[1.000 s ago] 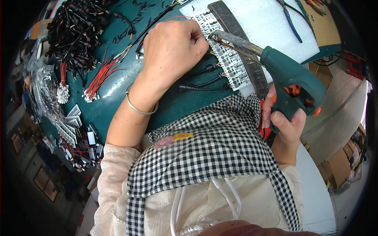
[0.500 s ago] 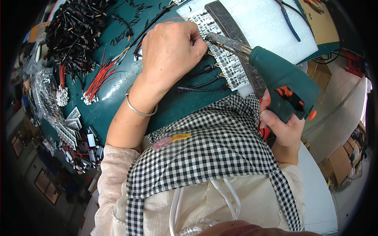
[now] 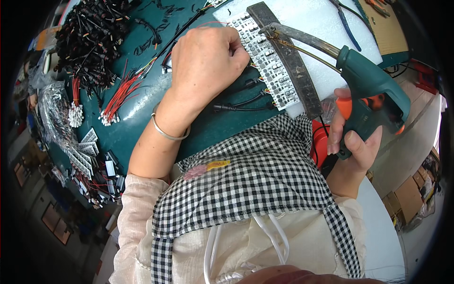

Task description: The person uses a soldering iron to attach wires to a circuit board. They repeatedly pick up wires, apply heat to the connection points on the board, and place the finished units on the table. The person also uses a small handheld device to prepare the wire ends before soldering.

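My left hand [image 3: 208, 61] is closed in a pinch at the left edge of a white circuit board panel [image 3: 279, 75]. What its fingertips hold is hidden behind the hand. A long dark bar [image 3: 305, 87] lies along the panel's right edge. My right hand [image 3: 357, 146] grips the handle of a green soldering gun [image 3: 373, 83] with an orange trigger. The gun's long tip points left and hangs over the upper part of the bar, to the right of the left hand. Short black cables [image 3: 243, 106] with connectors lead from the panel's lower left edge.
White foam [image 3: 326, 28] lies under the panel, with blue-handled pliers [image 3: 349, 28] on it. A heap of black connector cables [image 3: 92, 40] fills the table's far left. Red wire bundles [image 3: 118, 99] with white ends lie nearer. A red object [image 3: 320, 142] stands below the bar's near end.
My right hand has moved the soldering gun right and slightly down, drawing its tip away from my left hand to above the dark bar. My left hand has stayed nearly still.
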### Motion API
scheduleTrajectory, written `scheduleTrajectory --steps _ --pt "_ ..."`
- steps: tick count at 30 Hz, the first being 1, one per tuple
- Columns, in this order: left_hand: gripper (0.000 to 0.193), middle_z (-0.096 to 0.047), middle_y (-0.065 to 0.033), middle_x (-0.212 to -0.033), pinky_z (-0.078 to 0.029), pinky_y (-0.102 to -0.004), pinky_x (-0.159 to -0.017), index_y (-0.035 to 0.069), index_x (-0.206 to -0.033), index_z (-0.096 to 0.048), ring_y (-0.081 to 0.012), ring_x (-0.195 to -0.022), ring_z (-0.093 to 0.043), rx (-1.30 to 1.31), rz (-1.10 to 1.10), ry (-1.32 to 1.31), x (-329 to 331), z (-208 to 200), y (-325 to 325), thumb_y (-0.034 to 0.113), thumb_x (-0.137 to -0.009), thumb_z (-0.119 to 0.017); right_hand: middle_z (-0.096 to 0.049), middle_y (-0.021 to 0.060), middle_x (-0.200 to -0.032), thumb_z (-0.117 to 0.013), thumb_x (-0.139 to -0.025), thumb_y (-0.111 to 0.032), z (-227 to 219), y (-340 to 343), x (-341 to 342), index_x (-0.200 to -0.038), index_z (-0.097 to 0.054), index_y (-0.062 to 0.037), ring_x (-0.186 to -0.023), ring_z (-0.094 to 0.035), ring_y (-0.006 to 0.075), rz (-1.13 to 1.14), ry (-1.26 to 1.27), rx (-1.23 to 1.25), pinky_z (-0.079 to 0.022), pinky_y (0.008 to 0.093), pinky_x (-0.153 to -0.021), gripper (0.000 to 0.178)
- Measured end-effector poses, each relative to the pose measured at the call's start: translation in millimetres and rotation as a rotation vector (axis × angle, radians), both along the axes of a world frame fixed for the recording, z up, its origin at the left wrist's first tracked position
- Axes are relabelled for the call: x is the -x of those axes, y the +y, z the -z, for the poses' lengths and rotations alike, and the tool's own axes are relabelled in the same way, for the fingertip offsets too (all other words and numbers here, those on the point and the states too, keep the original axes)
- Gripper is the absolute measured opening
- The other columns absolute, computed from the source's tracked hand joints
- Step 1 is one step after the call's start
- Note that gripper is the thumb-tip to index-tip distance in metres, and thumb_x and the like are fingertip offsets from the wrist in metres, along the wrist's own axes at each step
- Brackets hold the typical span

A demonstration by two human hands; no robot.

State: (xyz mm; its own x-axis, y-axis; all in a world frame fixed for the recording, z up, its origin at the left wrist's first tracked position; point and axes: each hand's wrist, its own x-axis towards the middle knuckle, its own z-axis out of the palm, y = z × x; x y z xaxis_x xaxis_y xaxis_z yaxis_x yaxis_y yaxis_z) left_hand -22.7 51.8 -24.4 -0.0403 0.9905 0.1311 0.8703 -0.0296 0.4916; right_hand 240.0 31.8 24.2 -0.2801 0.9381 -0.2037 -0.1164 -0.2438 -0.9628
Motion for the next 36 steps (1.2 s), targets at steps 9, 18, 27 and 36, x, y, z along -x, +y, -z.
scheduleTrajectory --steps 9,18,27,36 --pt "0.009 -0.064 -0.0117 -0.063 -0.049 -0.036 -0.055 0.006 -0.07 -0.069 -0.0266 -0.055 -0.062 0.019 -0.007 -0.009 -0.8 -2.7 -0.4 0.015 -0.069 -0.065 -0.052 0.0119 -0.066 -0.073 -0.077 -0.025 2.4 3.5 -0.4 -0.125 -0.036 0.0189 -0.043 -0.049 0.0131 -0.054 0.126 0.015 -0.043 0.0235 -0.037 0.075" --pt "0.009 -0.065 -0.0112 -0.068 -0.05 -0.0375 -0.058 0.006 -0.071 -0.069 -0.0277 -0.06 -0.062 0.057 -0.012 -0.002 -1.3 -7.4 -2.1 0.014 -0.071 -0.066 -0.053 0.0112 -0.064 -0.071 -0.08 -0.023 4.6 4.3 -3.3 -0.126 -0.037 0.0189 -0.044 -0.051 0.0136 -0.075 0.212 -0.011 -0.045 0.0242 -0.039 0.071" --pt "0.007 -0.063 -0.0089 -0.08 -0.049 -0.0381 -0.065 0.002 -0.078 -0.066 -0.0294 -0.075 -0.062 -0.086 0.027 0.076 19.3 -30.7 -34.1 0.006 -0.074 -0.07 -0.053 0.0118 -0.063 -0.07 -0.081 -0.02 8.7 1.0 -6.3 -0.128 -0.035 0.0181 -0.045 -0.051 0.0142 -0.053 0.224 -0.009 -0.045 0.0253 -0.04 0.069" --pt "0.011 -0.064 -0.0118 -0.075 -0.048 -0.0394 -0.074 0.003 -0.079 -0.065 -0.0301 -0.082 -0.059 0.074 0.039 -0.175 63.2 -18.8 -68.0 0.005 -0.071 -0.072 -0.051 0.0114 -0.066 -0.064 -0.084 -0.017 11.8 5.8 -10.3 -0.13 -0.032 0.015 -0.046 -0.05 0.0147 -0.081 0.294 -0.063 -0.045 0.026 -0.039 0.065"
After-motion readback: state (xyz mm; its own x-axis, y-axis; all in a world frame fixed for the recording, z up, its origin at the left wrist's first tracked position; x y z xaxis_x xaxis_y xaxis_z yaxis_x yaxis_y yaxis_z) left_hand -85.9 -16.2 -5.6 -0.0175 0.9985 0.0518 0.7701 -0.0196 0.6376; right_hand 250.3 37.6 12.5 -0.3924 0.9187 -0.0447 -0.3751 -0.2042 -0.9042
